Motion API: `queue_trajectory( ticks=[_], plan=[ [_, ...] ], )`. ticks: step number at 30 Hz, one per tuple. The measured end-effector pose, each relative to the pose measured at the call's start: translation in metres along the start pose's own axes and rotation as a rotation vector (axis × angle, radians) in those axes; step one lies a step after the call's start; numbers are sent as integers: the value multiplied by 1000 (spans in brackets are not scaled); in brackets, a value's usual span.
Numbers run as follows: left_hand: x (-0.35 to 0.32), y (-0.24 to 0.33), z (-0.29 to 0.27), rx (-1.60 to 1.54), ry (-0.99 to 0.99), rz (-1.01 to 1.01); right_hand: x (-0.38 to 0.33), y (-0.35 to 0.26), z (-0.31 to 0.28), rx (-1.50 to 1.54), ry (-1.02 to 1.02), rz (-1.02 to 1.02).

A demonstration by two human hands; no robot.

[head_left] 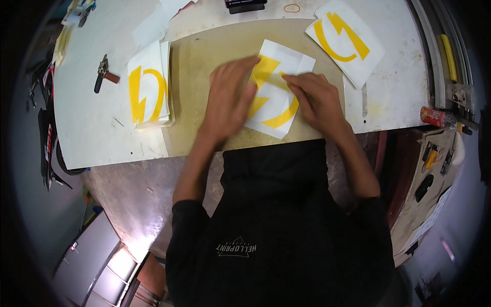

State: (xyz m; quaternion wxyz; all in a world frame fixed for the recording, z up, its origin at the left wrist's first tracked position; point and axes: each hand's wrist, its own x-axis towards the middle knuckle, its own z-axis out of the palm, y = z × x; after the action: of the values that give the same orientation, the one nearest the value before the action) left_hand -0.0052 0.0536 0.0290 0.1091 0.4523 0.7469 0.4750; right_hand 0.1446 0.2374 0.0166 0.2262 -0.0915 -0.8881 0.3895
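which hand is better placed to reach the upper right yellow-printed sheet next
Probably the right hand: it is nearer that yellow-printed sheet; the left hand is beyond the middle sheet.

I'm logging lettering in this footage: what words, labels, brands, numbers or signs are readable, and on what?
Black shirt: white lettering, upside down; legible, but not copied here.
Sheets: yellow bolt-and-curve signs, no words visible.
Bottle: red label, print too small to read.
Dark device, top edge: tiny print, unreadable.
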Motion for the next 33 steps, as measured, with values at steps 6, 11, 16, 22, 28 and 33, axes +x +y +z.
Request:
queue_trajectory(
  ticks=[6, 11, 16, 22, 28, 33],
  plan=[
    [39, -40, -7, -48, -365, -52, -20, -14, 40, 3, -224, -214],
    [30, -38, -4, 106, -366, -7, -32, -3, 12, -9, -87, -84],
    [28, -39, -1, 263, -401, 144, -80, -38, -2, 96, -229, -44],
    [-18, 1, 0, 511, -299, 99, -127, -48, -20, -140, -210, -217],
    [-48, 7, 12, 461, -249, 82, -131, -45, -12, -300, -204, -275],
    [-47, 1, 14, 433, -269, 121, -94, -34, -12, -136, -212, -188]
  ],
)
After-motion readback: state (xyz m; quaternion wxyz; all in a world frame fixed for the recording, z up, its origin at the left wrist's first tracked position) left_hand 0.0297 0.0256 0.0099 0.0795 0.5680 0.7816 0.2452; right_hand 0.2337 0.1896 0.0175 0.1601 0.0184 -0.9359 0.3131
